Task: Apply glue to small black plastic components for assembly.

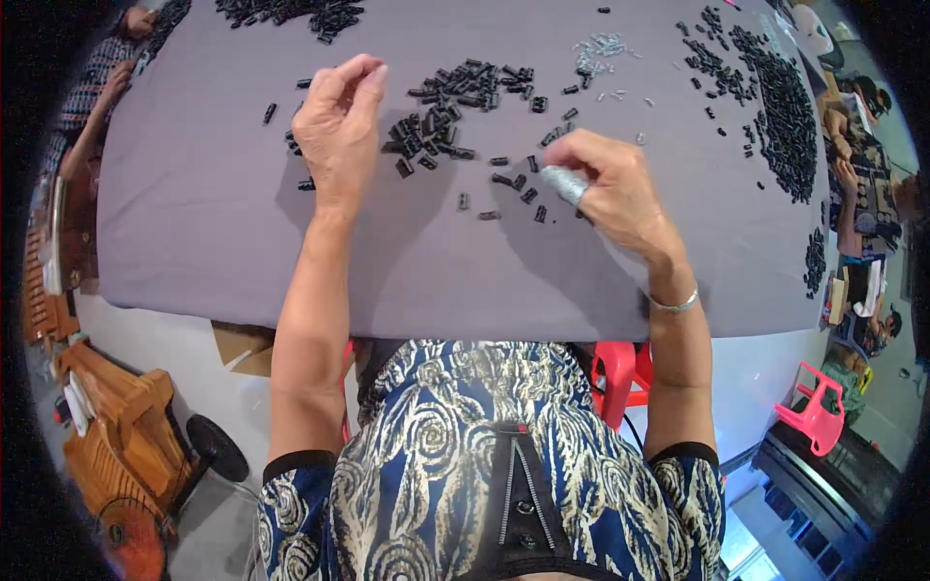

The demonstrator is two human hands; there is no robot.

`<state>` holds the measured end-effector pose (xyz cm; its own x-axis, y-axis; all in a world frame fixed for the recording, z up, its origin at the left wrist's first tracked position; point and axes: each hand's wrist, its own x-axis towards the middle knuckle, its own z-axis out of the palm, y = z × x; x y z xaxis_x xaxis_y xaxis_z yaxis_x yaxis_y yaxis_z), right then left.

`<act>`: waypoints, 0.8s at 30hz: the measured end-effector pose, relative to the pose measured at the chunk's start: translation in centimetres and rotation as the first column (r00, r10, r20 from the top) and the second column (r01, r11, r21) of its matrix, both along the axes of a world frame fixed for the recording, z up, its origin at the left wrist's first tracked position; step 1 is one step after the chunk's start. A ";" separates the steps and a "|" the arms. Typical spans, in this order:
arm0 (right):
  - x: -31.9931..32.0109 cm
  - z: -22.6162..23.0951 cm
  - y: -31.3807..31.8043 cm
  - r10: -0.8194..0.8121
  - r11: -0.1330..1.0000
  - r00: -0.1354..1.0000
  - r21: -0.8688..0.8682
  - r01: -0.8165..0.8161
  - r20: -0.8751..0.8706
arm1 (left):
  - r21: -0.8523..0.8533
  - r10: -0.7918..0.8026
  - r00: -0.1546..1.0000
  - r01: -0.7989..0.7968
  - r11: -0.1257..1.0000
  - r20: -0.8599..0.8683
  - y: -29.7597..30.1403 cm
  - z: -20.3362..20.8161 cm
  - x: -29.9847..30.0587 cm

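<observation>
Left hand [337, 131] and right hand [620, 197] hover over illegibly small black parts [423, 133]

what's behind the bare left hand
A few small black oblong pieces show beside the bare left hand; whatever lies on the grey cloth directly behind it is covered.

Whether the left hand [334, 131] has anything between its fingers [341, 76] cannot be told; it covers some of the black pieces [306, 184] behind it. The fingers [581, 145] of the right hand [623, 194] are blurred, and anything pinched there is lost. The top edge cuts off a dark heap [291, 12]. The clear bits [599, 53] are too small to make out. A person [92, 82] at the left runs into the black rim. The desk [194, 213] partly hides a cardboard box [242, 347], and the patterned clothes [426, 436] cover much of a red stool [618, 373].
</observation>
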<state>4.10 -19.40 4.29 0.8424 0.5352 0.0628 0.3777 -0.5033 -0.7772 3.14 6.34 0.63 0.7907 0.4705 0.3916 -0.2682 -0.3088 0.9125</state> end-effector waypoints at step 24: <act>2.6 -1.7 -1.8 -0.136 0.987 0.973 -0.056 0.149 0.185 | 0.004 -0.072 0.994 0.072 0.997 -0.078 -1.1 -0.8 0.0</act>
